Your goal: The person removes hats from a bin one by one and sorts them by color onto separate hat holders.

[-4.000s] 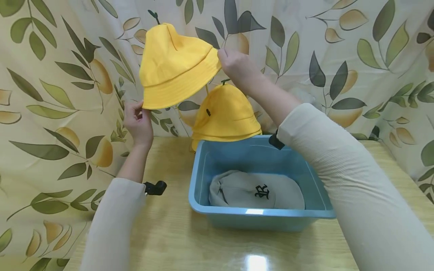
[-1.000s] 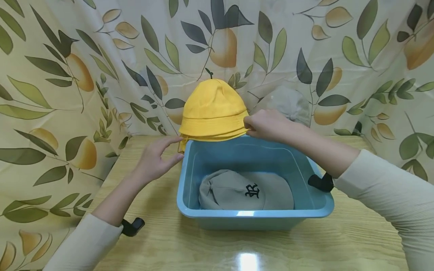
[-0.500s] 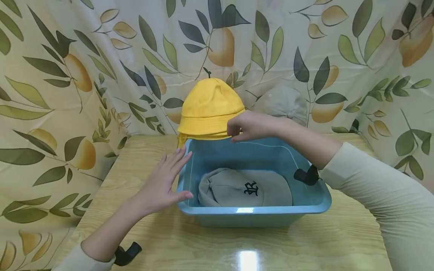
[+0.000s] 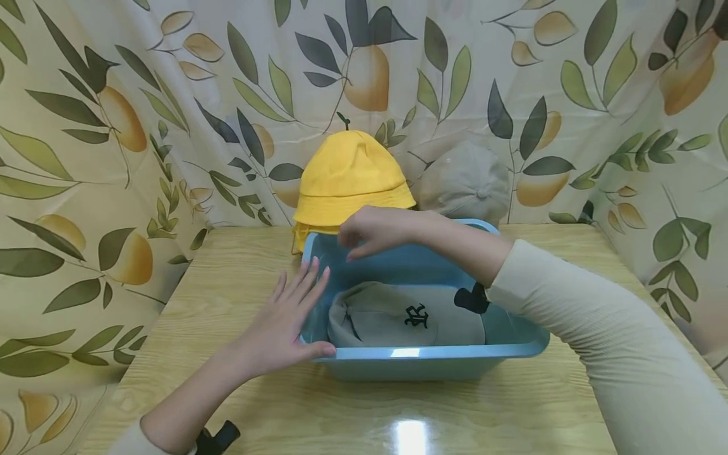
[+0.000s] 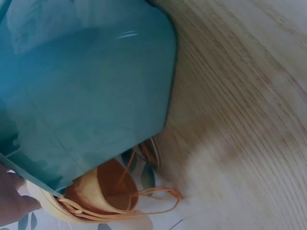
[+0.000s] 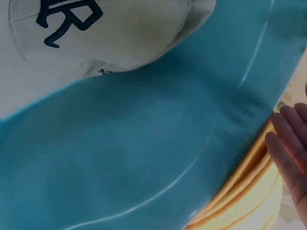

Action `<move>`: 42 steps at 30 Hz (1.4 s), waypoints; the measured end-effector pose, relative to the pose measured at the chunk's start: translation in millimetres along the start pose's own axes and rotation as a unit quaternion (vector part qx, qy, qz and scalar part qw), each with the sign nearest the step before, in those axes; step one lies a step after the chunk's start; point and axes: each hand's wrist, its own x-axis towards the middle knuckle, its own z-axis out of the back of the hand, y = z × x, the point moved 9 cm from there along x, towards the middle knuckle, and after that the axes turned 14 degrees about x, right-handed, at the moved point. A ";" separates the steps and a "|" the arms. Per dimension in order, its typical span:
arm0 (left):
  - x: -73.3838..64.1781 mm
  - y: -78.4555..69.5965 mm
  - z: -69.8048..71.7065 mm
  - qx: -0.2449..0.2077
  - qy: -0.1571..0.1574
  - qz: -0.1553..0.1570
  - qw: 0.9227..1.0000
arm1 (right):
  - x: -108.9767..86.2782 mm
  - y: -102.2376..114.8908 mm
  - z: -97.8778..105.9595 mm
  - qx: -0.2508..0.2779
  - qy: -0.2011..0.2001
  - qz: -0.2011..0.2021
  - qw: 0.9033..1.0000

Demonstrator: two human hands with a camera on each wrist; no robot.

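In the head view my left hand [image 4: 281,325] lies with fingers spread at the left side of the blue plastic bin [image 4: 375,370], thumb at its front rim. My right hand [image 4: 378,230] is over the back left of the bin, fingers loosely bent and holding nothing. Its fingertips appear close to the yellow brims in the right wrist view. Behind the bin stand stacked yellow bucket hats [image 4: 352,174], the top one with a green sprout. Inside the bin lies a grey baseball cap [image 4: 381,316] with a black letter on its front.
A light grey cap [image 4: 466,180] sits behind the bin at the right, against the leaf-patterned curtain [image 4: 227,76]. The bin rests on a wood-grain table [image 4: 273,411]. Yellow cords [image 5: 163,194] hang from the hats in the left wrist view.
The yellow hat held up by both hands earlier is now on the stack behind the bin. My left hand has spread at the bin's side; my right hand has let go and moved left.
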 end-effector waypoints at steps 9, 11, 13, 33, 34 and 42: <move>1.0 -0.3 2.7 0.018 -0.003 -0.013 1.000 | 17.5 -20.4 -23.1 -0.009 0.029 -0.034 0.999; 2.1 -0.6 3.0 0.024 -0.003 -0.016 1.000 | 20.3 -25.6 -28.5 -0.012 0.034 -0.038 0.999; 3.0 -0.8 2.9 0.028 -0.001 -0.018 0.999 | 22.8 -30.8 -35.3 -0.017 0.042 -0.040 0.998; 0.0 -2.1 -0.4 0.018 -0.002 -0.011 1.000 | 42.7 -76.8 -109.2 -0.004 0.152 -0.103 0.983; 0.0 -1.9 -0.6 0.019 -0.001 -0.011 1.000 | 43.1 -78.0 -111.4 -0.002 0.155 -0.103 0.983; -0.6 -0.7 0.1 0.016 -0.003 -0.012 1.000 | 44.6 -82.0 -123.0 -0.007 0.160 -0.114 0.981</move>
